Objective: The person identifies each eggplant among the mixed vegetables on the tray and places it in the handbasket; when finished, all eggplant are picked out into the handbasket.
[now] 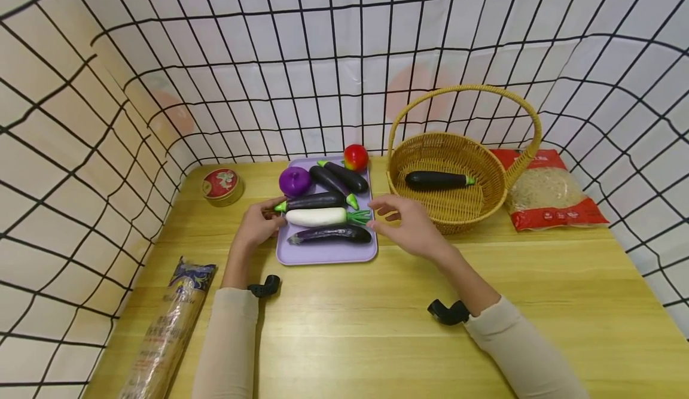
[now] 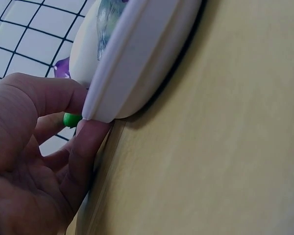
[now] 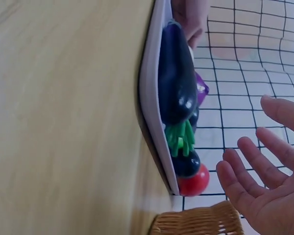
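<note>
A lilac tray lies on the table, loaded with a white radish, several eggplants, a purple onion and a red fruit. At its left edge my left hand pinches the rim; the left wrist view shows the thumb and fingers on the tray's edge. By the right edge, next to the radish's green leaves, is my right hand. Its fingers are spread and loosely bent in the right wrist view, apart from the tray and holding nothing.
A wicker basket with a tall handle stands right of the tray, one dark eggplant inside. Behind it lies a red-and-clear bag. On the left are a round tin and a long noodle-like packet. Gridded cloth walls the table.
</note>
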{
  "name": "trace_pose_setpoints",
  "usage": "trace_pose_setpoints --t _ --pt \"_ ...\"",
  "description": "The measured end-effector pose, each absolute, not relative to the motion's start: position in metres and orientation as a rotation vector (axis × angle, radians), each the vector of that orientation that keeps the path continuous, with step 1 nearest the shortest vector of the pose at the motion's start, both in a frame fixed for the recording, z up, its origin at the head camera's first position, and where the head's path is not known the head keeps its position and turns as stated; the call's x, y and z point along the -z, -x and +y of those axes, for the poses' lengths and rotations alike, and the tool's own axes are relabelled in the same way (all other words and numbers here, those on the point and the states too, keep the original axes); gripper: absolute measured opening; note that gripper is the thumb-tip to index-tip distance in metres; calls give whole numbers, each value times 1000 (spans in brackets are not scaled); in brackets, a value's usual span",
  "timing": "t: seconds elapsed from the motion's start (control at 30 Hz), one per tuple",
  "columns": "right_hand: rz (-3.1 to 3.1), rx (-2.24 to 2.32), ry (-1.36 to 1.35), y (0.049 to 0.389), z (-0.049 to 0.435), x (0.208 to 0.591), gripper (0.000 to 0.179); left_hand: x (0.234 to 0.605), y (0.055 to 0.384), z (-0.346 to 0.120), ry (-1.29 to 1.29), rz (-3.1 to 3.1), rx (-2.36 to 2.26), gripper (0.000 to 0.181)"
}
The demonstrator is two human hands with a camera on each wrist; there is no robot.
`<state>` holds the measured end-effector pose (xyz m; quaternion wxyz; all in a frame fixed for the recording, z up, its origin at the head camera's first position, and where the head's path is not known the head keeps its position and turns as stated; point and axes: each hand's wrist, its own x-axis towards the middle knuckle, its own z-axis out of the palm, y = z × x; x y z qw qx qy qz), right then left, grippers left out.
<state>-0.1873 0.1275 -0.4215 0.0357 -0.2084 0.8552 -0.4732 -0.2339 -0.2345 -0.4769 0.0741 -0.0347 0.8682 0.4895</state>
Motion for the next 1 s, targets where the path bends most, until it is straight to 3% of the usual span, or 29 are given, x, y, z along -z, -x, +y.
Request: trace_pose_setpoints --t 0.63,1.0 --pt "2606 1227 741 185 101 443 59 478 233 -237 99 2574 -1501 60" --pt "2723 1019 736 185 89 452 55 476 232 -235 115 2564 -1505 60"
